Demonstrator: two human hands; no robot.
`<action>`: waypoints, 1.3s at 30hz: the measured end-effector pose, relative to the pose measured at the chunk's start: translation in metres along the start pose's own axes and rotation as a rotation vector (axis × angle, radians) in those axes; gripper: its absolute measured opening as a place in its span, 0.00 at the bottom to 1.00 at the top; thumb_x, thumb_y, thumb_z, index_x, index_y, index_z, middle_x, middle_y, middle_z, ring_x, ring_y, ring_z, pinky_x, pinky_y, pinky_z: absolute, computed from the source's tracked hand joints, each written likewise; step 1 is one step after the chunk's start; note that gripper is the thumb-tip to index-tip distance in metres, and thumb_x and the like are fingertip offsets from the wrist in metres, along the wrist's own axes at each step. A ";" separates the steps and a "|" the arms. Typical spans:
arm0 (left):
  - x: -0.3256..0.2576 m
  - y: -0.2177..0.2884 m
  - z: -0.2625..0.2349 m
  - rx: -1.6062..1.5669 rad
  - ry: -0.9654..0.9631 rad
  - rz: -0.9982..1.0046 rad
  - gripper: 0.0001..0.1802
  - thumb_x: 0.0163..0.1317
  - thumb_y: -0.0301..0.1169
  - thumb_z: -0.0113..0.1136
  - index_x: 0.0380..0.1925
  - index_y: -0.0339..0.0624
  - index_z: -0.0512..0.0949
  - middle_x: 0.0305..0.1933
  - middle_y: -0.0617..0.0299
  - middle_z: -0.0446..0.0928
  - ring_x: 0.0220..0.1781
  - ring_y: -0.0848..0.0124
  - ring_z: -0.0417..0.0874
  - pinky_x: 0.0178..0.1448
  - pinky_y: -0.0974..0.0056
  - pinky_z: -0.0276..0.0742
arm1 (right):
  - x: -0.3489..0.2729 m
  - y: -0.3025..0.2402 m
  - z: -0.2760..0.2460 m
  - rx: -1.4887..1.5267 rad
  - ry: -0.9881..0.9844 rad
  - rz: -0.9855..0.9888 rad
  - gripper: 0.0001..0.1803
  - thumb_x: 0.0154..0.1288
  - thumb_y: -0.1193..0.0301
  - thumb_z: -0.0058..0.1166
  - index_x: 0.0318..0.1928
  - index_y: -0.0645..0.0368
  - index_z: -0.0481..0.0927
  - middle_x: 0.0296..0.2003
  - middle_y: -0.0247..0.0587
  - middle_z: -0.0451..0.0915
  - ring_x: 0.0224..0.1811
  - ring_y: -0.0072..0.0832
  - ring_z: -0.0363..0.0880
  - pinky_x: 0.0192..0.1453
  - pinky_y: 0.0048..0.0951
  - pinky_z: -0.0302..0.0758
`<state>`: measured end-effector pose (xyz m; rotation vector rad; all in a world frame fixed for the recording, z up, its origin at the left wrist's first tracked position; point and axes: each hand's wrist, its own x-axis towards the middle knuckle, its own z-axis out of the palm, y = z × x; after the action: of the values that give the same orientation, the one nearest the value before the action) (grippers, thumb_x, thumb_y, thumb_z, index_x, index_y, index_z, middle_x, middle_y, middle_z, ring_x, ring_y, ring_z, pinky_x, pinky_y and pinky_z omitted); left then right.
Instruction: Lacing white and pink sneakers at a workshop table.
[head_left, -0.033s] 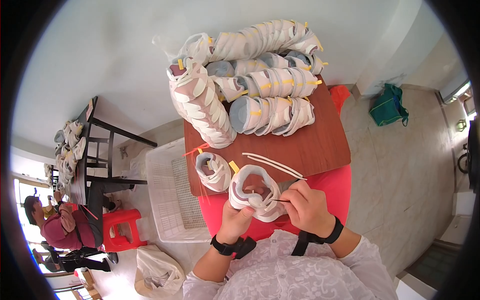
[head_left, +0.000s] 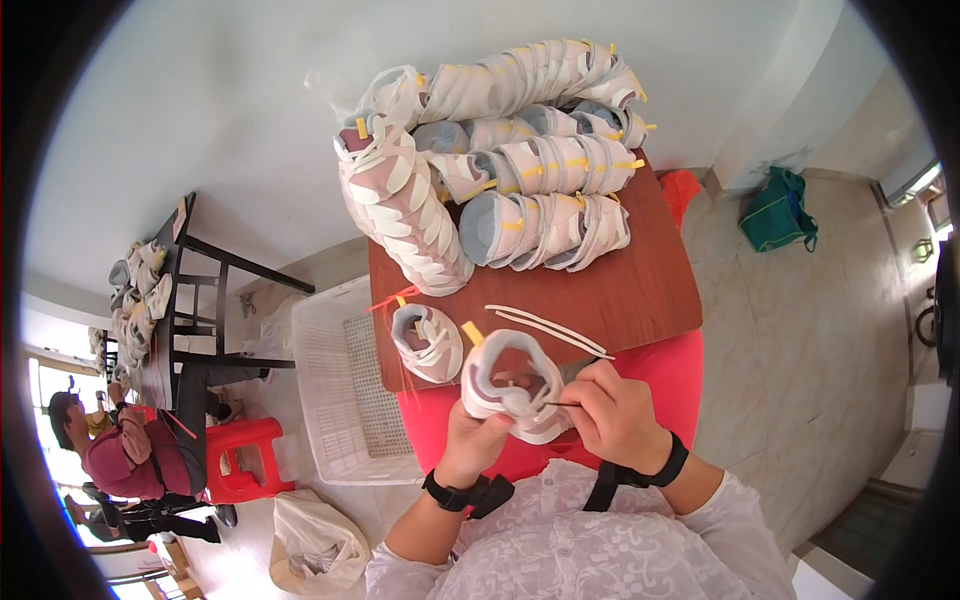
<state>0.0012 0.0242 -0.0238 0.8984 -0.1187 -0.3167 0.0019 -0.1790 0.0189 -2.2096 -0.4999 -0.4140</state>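
My left hand (head_left: 473, 440) grips a pale pink and white shoe upper (head_left: 484, 396) by its left side, thumb on the outside near the lace area. The upper has a grey lining and a yellow heel tab (head_left: 472, 332). My right hand (head_left: 615, 410) is closed around a thin dark needle-like tool (head_left: 566, 404). The tool's tip meets the upper's front edge, where its exact place cannot be made out. Two cream laces (head_left: 548, 331) lie on the brown table (head_left: 650, 290) just beyond the held upper. A laced upper (head_left: 430, 345) stands to the left.
Nested rows of shoe uppers (head_left: 545, 230) fill the table's far part. A white plastic crate (head_left: 330, 400) stands at the left, near a red stool (head_left: 245, 460) and a seated person (head_left: 130, 455). A cream sack (head_left: 315, 540) and a green bag (head_left: 778, 212) rest on the floor.
The held upper has shifted and tilted slightly to the right, with my left hand following. My right hand has barely moved.
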 end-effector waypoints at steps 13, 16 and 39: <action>0.005 0.013 0.015 0.438 -0.090 0.059 0.26 0.54 0.28 0.71 0.52 0.34 0.74 0.51 0.59 0.79 0.50 0.71 0.80 0.54 0.65 0.78 | 0.002 -0.005 0.001 -0.132 -0.120 -0.191 0.07 0.50 0.76 0.60 0.31 0.57 0.76 0.30 0.35 0.71 0.22 0.27 0.75 0.22 0.27 0.72; 0.007 0.014 0.017 0.584 -0.037 0.021 0.24 0.53 0.23 0.70 0.50 0.33 0.75 0.47 0.60 0.81 0.47 0.73 0.81 0.51 0.67 0.79 | 0.006 -0.003 0.002 -0.047 -0.120 -0.204 0.07 0.48 0.77 0.59 0.28 0.57 0.74 0.29 0.35 0.69 0.21 0.28 0.74 0.21 0.28 0.71; 0.005 0.005 0.000 0.192 -0.020 0.011 0.25 0.56 0.35 0.69 0.51 0.35 0.75 0.54 0.59 0.75 0.54 0.71 0.75 0.56 0.66 0.73 | 0.012 0.008 -0.003 0.238 0.063 -0.014 0.17 0.51 0.74 0.66 0.44 0.52 0.82 0.34 0.36 0.72 0.25 0.26 0.75 0.24 0.25 0.71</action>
<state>0.0066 0.0254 -0.0196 1.0849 -0.1750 -0.3075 0.0157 -0.1837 0.0209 -1.9598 -0.5038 -0.4086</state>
